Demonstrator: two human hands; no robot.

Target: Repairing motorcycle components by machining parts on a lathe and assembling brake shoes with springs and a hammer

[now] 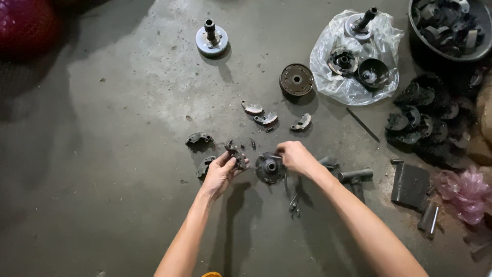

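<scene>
Your left hand (221, 172) is curled partway around a dark clutch shoe (236, 155), pinched between thumb and fingers, held just above the concrete floor (128, 102). Your right hand (294, 156) is closed down at the upper right edge of the round clutch carrier plate (268, 168), which lies flat on the floor between both hands; whether the fingers grip a small tool or only the plate's rim cannot be told.

Two more dark shoes (199, 138) lie just left of your left hand. Three lighter shoes (266, 119) lie in a loose row beyond the plate. Farther off: a rusty drum (296, 79), a clear plastic bag (353, 87) bearing parts, pliers (294, 202) near your right forearm.
</scene>
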